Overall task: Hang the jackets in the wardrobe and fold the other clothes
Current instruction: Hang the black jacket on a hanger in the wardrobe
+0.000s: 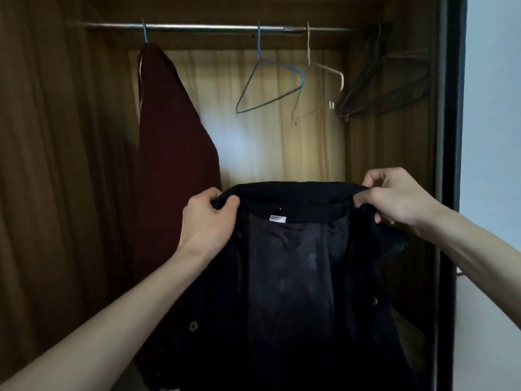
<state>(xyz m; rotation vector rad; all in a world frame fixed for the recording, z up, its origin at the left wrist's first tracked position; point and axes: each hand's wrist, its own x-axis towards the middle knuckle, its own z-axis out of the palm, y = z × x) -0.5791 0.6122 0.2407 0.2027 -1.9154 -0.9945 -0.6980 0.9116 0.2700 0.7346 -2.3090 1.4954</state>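
I hold a black jacket [293, 277] up in front of the open wardrobe, its inner lining and a small white label facing me. My left hand [207, 218] grips the left end of the collar, and my right hand [394, 197] pinches the right end. The jacket hangs open below my hands. A dark red jacket [172, 153] hangs on a blue hanger from the metal rail [197, 26] at the left. An empty blue wire hanger [267, 83] and an empty white hanger [318, 86] hang on the rail above the black jacket.
Several dark hangers [389, 80] are bunched against the wardrobe's right inner wall. The wardrobe's dark door edge [451, 136] stands at the right, with a pale wall [490, 136] beyond it. The wooden left wall [56, 165] closes in that side.
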